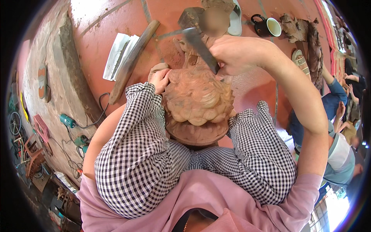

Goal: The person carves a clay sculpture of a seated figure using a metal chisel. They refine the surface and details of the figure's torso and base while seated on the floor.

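Right hand (arm bowed outward) pinches a dark strip.

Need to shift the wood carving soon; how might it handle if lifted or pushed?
The carving should be rigid, being thick wood, and is probably heavy, since its bulk fills much of the space between the checked trouser legs. It likely won't slip easily, as its bumpy carved surface should give grip.
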`<state>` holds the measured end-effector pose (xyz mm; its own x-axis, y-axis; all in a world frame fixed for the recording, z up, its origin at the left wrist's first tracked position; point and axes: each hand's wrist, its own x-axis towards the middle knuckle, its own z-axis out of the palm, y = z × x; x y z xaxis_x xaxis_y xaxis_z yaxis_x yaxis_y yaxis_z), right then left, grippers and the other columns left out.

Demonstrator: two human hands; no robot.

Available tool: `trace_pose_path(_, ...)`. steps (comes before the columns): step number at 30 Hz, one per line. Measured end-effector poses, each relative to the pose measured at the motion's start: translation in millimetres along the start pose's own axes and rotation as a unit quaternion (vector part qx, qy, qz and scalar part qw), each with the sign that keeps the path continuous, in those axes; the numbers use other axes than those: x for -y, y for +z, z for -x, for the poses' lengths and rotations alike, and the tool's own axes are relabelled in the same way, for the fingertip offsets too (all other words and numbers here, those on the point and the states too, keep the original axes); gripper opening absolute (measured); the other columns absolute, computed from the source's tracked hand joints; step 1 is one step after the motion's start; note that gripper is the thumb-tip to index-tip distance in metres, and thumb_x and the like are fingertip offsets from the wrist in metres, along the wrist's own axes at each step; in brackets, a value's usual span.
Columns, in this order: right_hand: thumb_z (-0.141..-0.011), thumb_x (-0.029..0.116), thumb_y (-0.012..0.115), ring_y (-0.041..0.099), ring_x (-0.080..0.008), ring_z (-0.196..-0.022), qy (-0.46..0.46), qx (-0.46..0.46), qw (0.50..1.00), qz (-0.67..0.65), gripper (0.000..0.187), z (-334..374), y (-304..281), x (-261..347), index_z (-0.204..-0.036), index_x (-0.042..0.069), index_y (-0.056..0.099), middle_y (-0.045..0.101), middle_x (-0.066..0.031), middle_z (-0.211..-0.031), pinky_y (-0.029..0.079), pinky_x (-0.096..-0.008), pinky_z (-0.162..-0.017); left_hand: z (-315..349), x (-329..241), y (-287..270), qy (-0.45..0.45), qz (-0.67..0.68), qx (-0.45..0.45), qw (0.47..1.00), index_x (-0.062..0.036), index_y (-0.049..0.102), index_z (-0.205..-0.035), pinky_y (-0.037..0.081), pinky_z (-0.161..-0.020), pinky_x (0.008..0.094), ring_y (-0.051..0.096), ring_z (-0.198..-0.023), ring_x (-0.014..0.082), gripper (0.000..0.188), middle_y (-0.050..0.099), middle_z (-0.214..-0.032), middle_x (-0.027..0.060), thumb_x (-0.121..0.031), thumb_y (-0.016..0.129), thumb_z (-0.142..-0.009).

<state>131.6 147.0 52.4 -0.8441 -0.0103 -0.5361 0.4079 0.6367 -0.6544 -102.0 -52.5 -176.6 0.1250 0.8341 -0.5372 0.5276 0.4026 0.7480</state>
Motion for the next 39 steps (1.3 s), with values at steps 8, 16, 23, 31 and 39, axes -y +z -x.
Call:
trace_pose_path(8,-0.079,0.013,0.076,0.066,-0.0260,-0.071,-0.021,-0.055,0.996,-0.065,0.019,3,5,-11,-0.084,-0.001,0.064,0.065,-0.0107,-0.072,0.051,-0.0391,-0.066,3,-1,1,0.001,0.020,-0.007,1.000,0.0000,0.062,-0.123,0.049,-0.093,0.0386,0.065,-0.107,0.0310,0.042,0.069,-0.113,0.0190,-0.031,0.044,-0.103)
trace_pose_path(16,-0.083,0.024,0.077,0.064,-0.0229,-0.072,0.117,-0.024,0.983,-0.140,0.030,-8,-5,2,-0.083,-0.002,0.061,0.064,-0.0075,-0.072,0.052,-0.0367,-0.069,-1,-3,2,-0.013,0.007,-0.002,1.000,-0.0007,0.062,-0.124,0.049,-0.093,0.0384,0.065,-0.107,0.0296,0.039,0.069,-0.114,0.0172,-0.028,0.046,-0.101)
trace_pose_path(23,-0.085,0.031,0.076,0.069,-0.0154,-0.081,0.101,0.024,0.992,-0.065,0.034,-7,-8,-3,-0.093,-0.001,0.067,0.072,-0.0087,-0.088,0.057,-0.0296,-0.072,2,-16,-4,-0.025,-0.010,0.020,0.999,0.0000,0.062,-0.124,0.050,-0.092,0.0381,0.064,-0.108,0.0288,0.039,0.069,-0.115,0.0176,-0.027,0.046,-0.101)
trace_pose_path(31,-0.088,0.026,0.075,0.064,-0.0133,-0.075,0.043,0.010,0.998,-0.055,0.029,-3,-1,-16,-0.102,0.003,0.064,0.067,-0.0040,-0.084,0.053,-0.0283,-0.067,1,-3,-1,0.000,0.004,0.005,1.000,0.0003,0.062,-0.124,0.050,-0.092,0.0389,0.064,-0.108,0.0303,0.039,0.069,-0.115,0.0180,-0.028,0.045,-0.102)
trace_pose_path(39,-0.086,0.023,0.077,0.062,-0.0188,-0.078,0.083,-0.022,0.980,-0.182,0.026,3,3,-14,-0.096,0.002,0.067,0.066,-0.0063,-0.086,0.051,-0.0338,-0.070,-1,0,2,0.009,0.019,-0.009,1.000,-0.0002,0.063,-0.122,0.050,-0.091,0.0386,0.065,-0.106,0.0305,0.039,0.070,-0.113,0.0183,-0.028,0.046,-0.101)
